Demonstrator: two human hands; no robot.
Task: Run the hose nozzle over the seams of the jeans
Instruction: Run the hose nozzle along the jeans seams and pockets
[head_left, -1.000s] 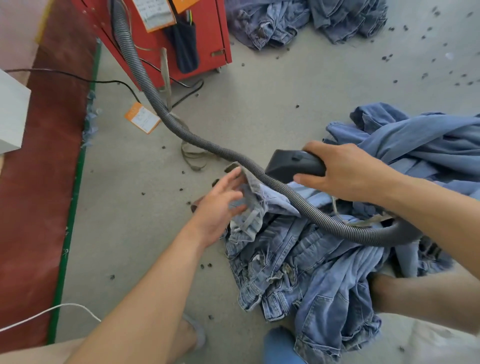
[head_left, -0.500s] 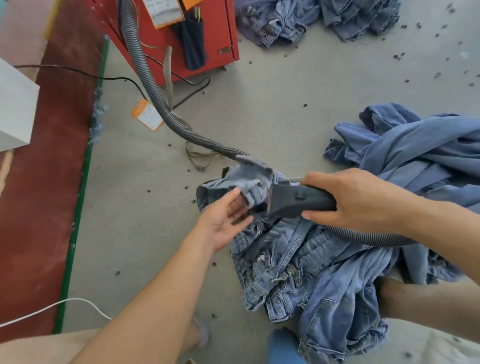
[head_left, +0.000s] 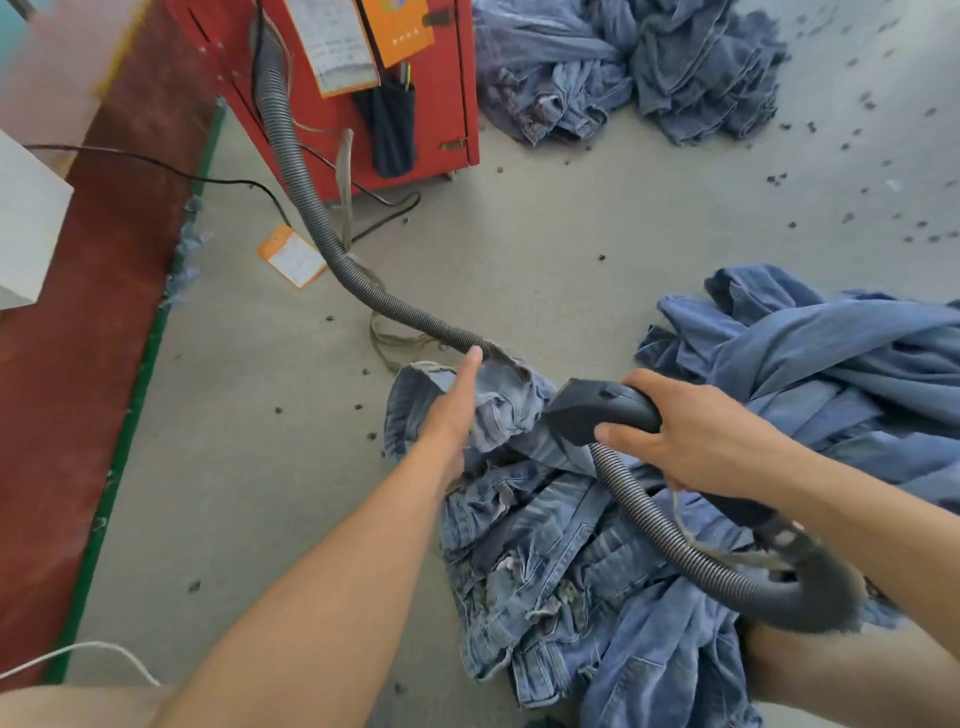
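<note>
Grey concrete floor (head_left: 545, 270) is running under everything, dotted with dark lint. Nearest, the jeans (head_left: 561, 561) are lying crumpled between the forearms, their long axis running roughly from near right to far left. Left hand (head_left: 457, 410) is lying with straight fingers pressed flat on the raised far-left fold, holding it taut. Right hand (head_left: 696, 441) is gripping the nozzle (head_left: 587, 410), fingers curled round its handle; the mouth is pointing left and touching the fold just beside the left hand. Right hand is the one working, so the seam looks to lie left of the nozzle. Hose (head_left: 675, 551) is looping near right under the right arm, then crossing far left to the red cabinet (head_left: 441, 93). Open floor is lying left; another denim pile (head_left: 831, 374) is crowding the right, and more (head_left: 623, 67) far back.
</note>
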